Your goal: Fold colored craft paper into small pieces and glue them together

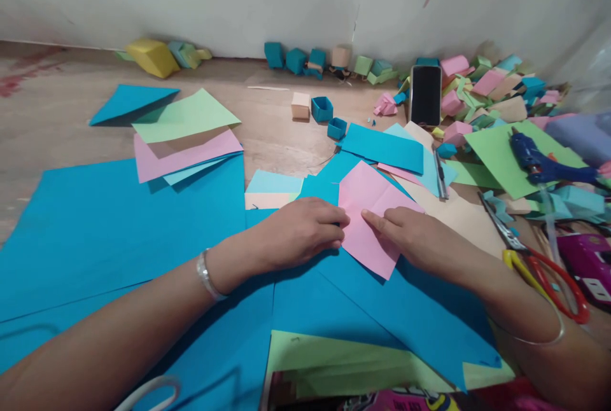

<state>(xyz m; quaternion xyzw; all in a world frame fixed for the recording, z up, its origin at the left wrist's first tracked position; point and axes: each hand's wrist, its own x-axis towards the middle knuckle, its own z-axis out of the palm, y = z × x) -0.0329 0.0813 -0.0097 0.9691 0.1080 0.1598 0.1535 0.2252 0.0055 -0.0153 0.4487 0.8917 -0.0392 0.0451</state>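
Observation:
A square of pink paper [365, 242] with faint crease lines lies tilted over blue sheets in front of me. My left hand [305, 229] is closed on its left edge, fingertips pinching the paper. My right hand [415, 233] is at its right side, index finger stretched out and pressing on the surface, the other fingers curled at the paper; my right thumb is hidden. Large blue paper sheets [143, 226] spread beneath both forearms. A folded blue strip [384, 147] sits just beyond the pink square.
Folded pink [191, 155], green [191, 118] and blue papers lie at left. Small paper boxes [300, 105] stand toward the wall. At right are a phone [425, 96], a pen [440, 175], scissors [539, 258], a blue glue gun [544, 160] and a heap of paper pieces [491, 83].

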